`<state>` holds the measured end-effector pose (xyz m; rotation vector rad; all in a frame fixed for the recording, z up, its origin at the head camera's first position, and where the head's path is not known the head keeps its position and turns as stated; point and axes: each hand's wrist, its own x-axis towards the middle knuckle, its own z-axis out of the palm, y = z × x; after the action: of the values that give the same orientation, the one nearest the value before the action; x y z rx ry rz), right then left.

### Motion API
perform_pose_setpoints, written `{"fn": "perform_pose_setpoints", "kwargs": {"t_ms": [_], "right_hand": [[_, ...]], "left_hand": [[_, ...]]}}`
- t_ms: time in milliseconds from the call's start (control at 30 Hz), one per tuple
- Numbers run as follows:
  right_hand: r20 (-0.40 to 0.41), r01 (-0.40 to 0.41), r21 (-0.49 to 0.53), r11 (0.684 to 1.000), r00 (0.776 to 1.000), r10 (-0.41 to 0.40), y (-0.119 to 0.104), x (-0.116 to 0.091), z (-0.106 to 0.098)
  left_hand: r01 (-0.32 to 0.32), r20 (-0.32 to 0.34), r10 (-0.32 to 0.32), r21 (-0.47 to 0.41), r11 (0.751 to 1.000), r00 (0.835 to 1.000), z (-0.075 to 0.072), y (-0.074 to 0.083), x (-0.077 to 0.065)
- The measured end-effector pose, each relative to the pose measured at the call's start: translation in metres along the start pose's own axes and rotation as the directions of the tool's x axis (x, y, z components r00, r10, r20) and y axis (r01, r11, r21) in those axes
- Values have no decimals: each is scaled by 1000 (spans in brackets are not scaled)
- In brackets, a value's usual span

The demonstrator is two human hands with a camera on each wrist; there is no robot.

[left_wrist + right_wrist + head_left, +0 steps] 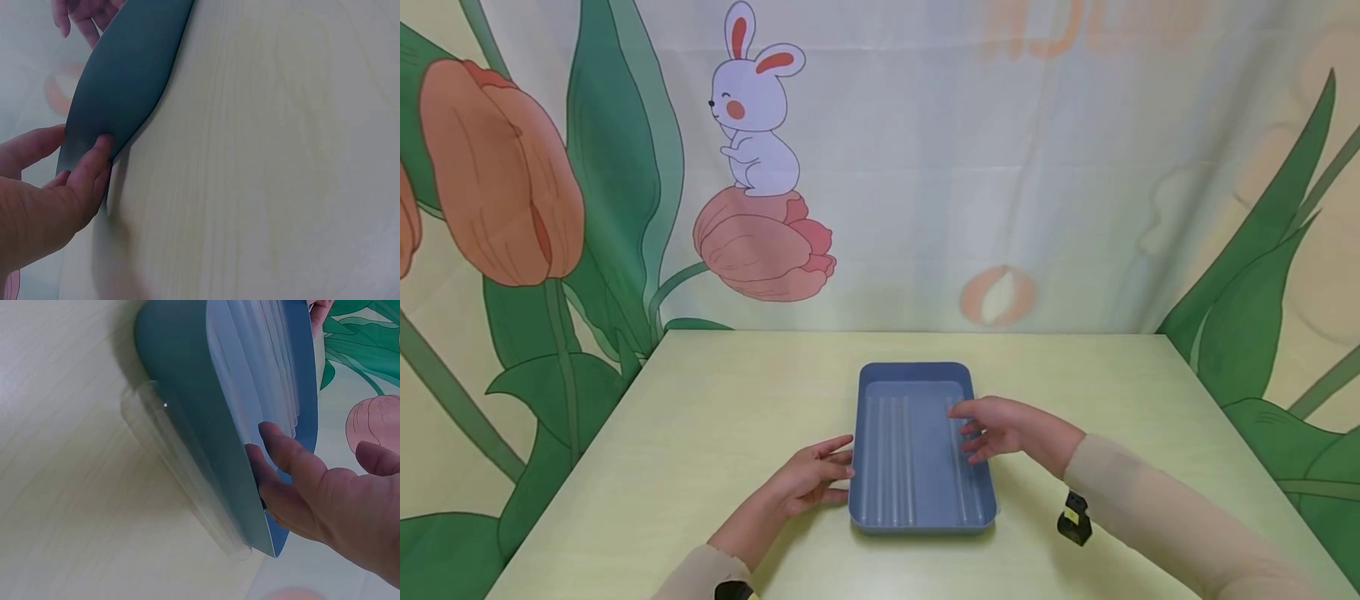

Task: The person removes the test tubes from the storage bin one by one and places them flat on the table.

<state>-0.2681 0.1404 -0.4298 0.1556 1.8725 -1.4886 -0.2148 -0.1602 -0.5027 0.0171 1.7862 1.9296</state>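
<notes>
A blue rectangular tray (932, 454) lies lengthwise on the table, with several clear tubes (891, 458) side by side in its left part and more clear tubes (967, 483) along its right side. My left hand (808, 477) touches the tray's left wall, its fingers extended and the thumb apart from them. Over the right rim reaches my right hand (996, 427), fingers slightly bent above the tubes there and thumb apart, holding nothing. Outside the tray, in the right wrist view, another clear tube (181, 475) with a rounded end lies on the table against the wall.
The pale wood-grain table (760, 392) extends around the tray. Behind it hangs a printed curtain (910, 208) with a rabbit and tulips, reaching the table's back edge. A black wrist device (1074, 521) hangs under the right sleeve.
</notes>
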Motion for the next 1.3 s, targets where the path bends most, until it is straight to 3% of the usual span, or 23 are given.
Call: {"fn": "perform_pose_setpoints", "kwargs": {"t_ms": [567,1000,1300], "right_hand": [[11,-15,-35,999,1000,15,2,9,11],[-71,1,-82,997,997,-7,10,20,23],[-84,36,-140,990,995,-48,13,30,30]], "left_hand": [[-1,-2,2,6,1000,1000,2,1,1],[2,-7,-2,20,1000,1000,1,-1,1],[1,-9,-1,26,1000,1000,0,1,0]]}}
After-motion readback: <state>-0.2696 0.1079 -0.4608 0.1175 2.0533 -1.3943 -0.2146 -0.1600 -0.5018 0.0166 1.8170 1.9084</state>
